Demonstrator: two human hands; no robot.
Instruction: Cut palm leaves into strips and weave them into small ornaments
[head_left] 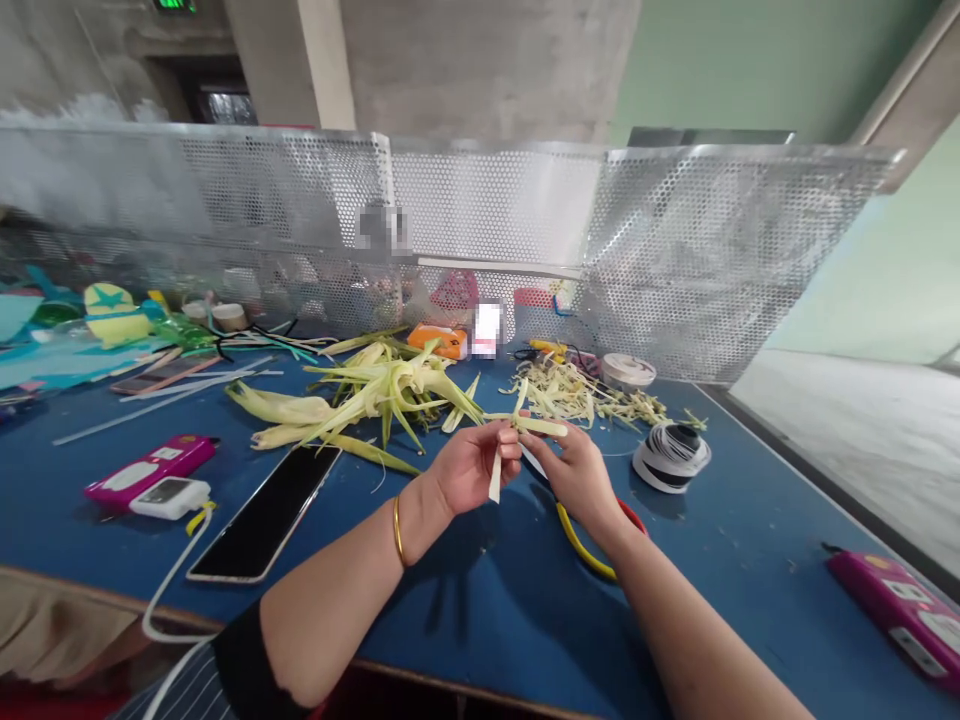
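Observation:
Pale green-white husk strips [546, 427], crossed over one another, are held up above the blue table between both hands. My left hand [480, 465] pinches them near the crossing, and one strip hangs down below its fingers. On the right side of the crossing, my right hand [577, 470] has its thumb and fingers closed on the strips. Under the right hand lie scissors with red and yellow handles [585, 548], partly hidden by the wrist. Beyond the left hand is a heap of corn husks [390, 390].
On the blue table [480, 620] are a black phone [270, 515], magenta devices [157, 470] [900, 610], and a white cable [161, 600]. Husk scraps [562, 390] and a black-and-white roll [671, 458] lie to the right. A perforated metal screen [487, 200] runs along the back.

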